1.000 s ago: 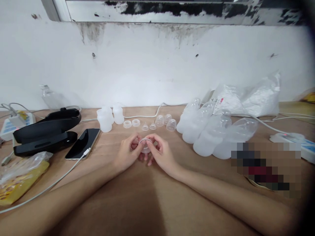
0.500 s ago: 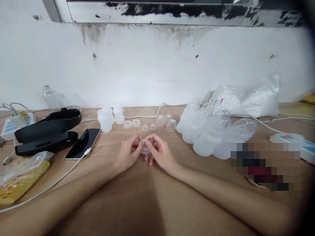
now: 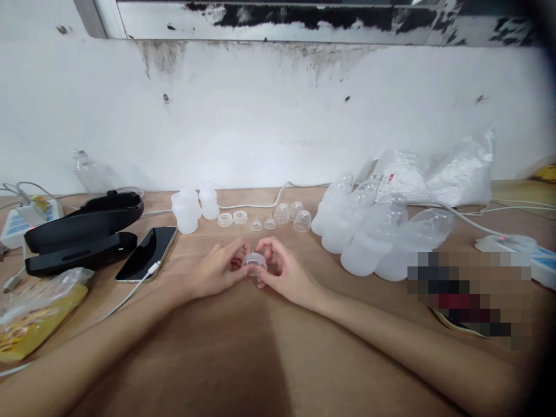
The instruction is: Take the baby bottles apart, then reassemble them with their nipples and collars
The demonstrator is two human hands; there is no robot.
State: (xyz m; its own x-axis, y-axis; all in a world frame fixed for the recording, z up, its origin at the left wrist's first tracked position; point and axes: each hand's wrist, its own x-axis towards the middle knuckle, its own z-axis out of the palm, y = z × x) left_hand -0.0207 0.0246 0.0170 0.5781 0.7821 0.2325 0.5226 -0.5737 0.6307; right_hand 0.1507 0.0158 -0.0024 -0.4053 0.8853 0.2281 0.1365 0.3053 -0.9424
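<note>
Between my two hands is a clear baby bottle screw ring (image 3: 254, 263), with what looks like a teat tip poking up from its top. My left hand (image 3: 223, 267) grips its left side with thumb and curled fingers. On the opposite side my right hand (image 3: 284, 269) pinches it, the thumb at the front. Beyond my hands, two more screw rings (image 3: 232, 218) lie flat on the table. Beside them stand two clear teats (image 3: 263, 223), then three clear dome caps (image 3: 302, 220). Several frosted bottle bodies (image 3: 186, 217) stand at the back left.
Several capped bottles (image 3: 365, 249) crowd the right side, before a plastic bag of white material (image 3: 434, 176). Left lie a phone (image 3: 147, 253) with a cable, a black case (image 3: 87, 217) and a yellow packet (image 3: 39, 318). Power strips (image 3: 545, 266) sit at both sides.
The ring has tilted so its side now faces me, with a tip showing above it. My thumbs have moved from its top to its lower front edge.
</note>
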